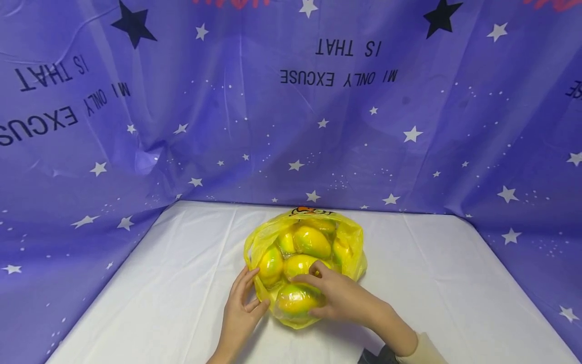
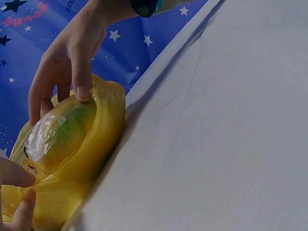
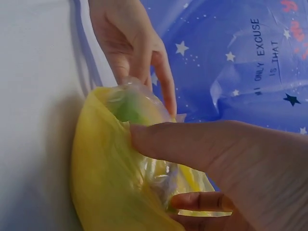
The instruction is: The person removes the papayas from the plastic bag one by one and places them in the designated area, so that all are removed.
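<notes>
Head view: shows the right hand (image 1: pixel 338 293) with grip clamped on the nearest wrapped mango (image 1: pixel 296 301), inside the near edge of a yellow bag (image 1: pixel 267 236) on the white worktop (image 1: pixel 136 283); puts that fruit just left of the right palm, farther from the left hand (image 1: pixel 241 306), long axis roughly side to side. Left wrist view: picks out glossy, creased film over green-and-yellow skin, and the left grip pinched together on bag plastic. Right wrist view: sets the blurred fruit between both hands, with right thumb near the bag's rim.
</notes>
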Demonstrator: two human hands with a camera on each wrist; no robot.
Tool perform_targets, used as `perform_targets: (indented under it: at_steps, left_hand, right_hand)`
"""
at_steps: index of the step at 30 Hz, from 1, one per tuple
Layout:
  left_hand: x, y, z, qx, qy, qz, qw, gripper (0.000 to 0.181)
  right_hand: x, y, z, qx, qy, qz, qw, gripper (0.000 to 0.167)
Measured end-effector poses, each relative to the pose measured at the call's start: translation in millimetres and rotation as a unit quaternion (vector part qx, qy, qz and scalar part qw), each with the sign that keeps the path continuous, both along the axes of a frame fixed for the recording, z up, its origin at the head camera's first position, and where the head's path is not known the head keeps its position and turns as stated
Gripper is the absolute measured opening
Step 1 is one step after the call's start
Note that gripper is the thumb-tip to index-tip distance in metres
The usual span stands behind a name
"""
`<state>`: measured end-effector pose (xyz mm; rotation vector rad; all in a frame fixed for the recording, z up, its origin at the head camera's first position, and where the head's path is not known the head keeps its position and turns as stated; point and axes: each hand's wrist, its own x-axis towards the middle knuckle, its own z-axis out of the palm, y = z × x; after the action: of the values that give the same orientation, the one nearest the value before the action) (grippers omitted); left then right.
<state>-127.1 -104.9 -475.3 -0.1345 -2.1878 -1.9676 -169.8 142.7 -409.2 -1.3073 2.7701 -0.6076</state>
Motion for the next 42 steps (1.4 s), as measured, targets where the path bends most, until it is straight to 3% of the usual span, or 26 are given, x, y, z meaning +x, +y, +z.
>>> perform_targets:
  at_steps: [11, 32, 42]
  left_hand:
    - [-0.1, -0.3, 0.2, 0.008, 0.000, -0.003, 1.0000, 0.072]
    - [0.4, -2.6, 1.0, 0.006, 0.003, 0.001, 1.0000, 0.072]
    - [-0.4, 0.2, -0.7, 0.013, -0.003, 0.003, 0.9999, 0.073]
  right_hand:
    - [2.7, -5.9, -8.6, 0.005, 0.026, 0.016, 0.9995, 0.082]
    - [4.5, -6.3, -0.3, -0.021, 0.017, 0.012, 0.9996, 0.065]
    - [4.6, 0.7, 5.5, -0.046, 0.021, 0.006, 0.9987, 0.068]
